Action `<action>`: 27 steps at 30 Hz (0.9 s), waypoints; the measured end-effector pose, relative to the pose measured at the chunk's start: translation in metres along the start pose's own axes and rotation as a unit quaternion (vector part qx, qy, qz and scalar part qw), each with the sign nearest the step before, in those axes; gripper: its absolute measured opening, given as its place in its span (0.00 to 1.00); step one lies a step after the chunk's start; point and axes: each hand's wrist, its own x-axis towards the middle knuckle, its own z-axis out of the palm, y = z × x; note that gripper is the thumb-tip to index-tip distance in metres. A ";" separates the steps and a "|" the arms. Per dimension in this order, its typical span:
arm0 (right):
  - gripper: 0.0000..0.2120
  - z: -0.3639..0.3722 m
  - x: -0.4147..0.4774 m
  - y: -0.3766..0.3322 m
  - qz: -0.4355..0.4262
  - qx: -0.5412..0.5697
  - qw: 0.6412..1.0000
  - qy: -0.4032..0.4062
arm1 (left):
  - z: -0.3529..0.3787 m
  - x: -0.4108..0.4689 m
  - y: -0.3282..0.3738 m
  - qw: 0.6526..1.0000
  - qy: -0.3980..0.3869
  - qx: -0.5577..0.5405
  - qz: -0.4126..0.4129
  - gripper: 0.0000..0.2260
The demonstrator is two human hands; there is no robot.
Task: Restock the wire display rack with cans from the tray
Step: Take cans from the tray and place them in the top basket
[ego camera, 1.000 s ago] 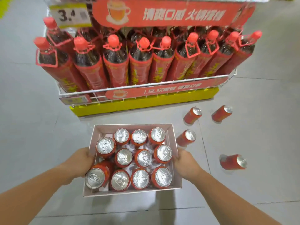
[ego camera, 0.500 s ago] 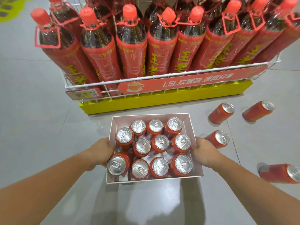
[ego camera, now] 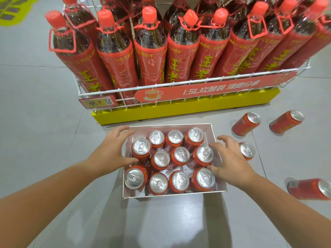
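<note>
Head view: red cans [ego camera: 180,155] with silver tops stand upright in a white tray [ego camera: 218,178] on the floor.
Full, rigid and probably slick, each is best gripped around its side wall. Left hand [ego camera: 111,153] and right hand [ego camera: 231,163] flank the tray's edges, fingers spread, holding nothing; the wire display rack [ego camera: 179,85] is just beyond.

Both forearms are bare, with no sleeve in view. The left hand [ego camera: 112,152] and right hand [ego camera: 231,162] are bare too, without gloves, rings or watch.
</note>
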 end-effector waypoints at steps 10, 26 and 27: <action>0.37 0.016 0.017 -0.001 0.101 0.167 0.979 -0.056 | 0.026 0.020 0.002 0.997 -0.020 -0.049 -0.054 0.34; 0.20 -0.045 0.023 -0.015 0.079 0.500 0.863 0.002 | -0.026 0.028 0.033 0.914 0.026 -0.391 -0.104 0.20; 0.21 -0.051 0.025 -0.017 0.078 0.522 0.849 -0.007 | -0.032 0.031 0.037 0.908 0.021 -0.407 -0.104 0.21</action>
